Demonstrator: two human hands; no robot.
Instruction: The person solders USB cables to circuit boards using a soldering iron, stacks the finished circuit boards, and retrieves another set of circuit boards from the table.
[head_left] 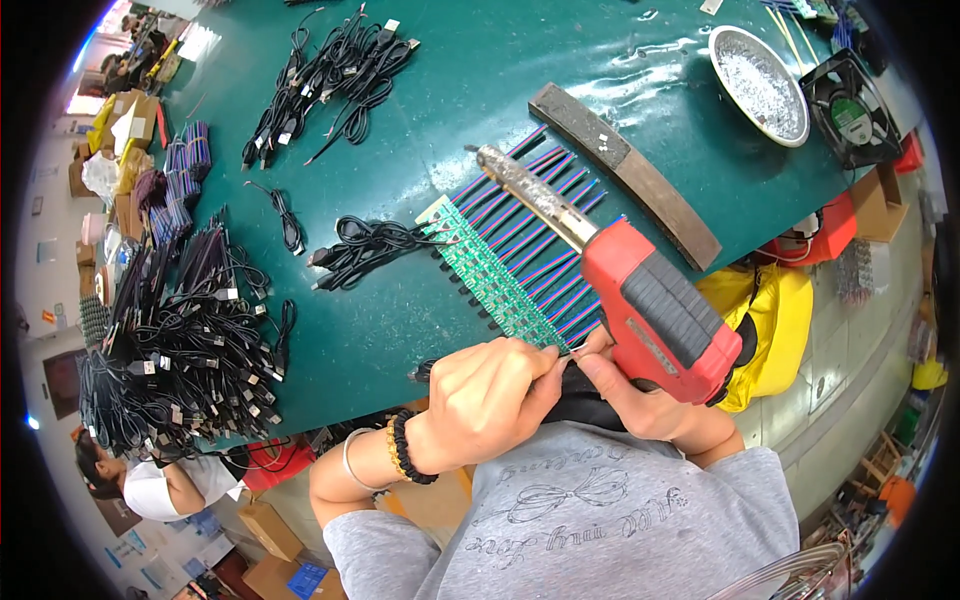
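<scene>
A panel of small green circuit boards (490, 285) lies on the table, with rows of striped multicolour wires (545, 225) running from its right side. My left hand (490, 395) is closed at the panel's near end, thumb and forefinger pinched together; what they hold is too small to make out. My right hand (640, 400) meets it there, its thumb and finger also pinching. Above that hand, the red and black soldering gun (660, 310) sits in its grip, though the body hides most of the fingers. Its metal tip points up and left, over the wires.
A curved dark bar (630, 175) lies beyond the wires. Black USB cables lie in a big pile (190, 350) at left, a far bundle (335, 80) and a small coil (370, 250) by the panel. At far right stand a pale bowl (760, 85) and a black fan (853, 110).
</scene>
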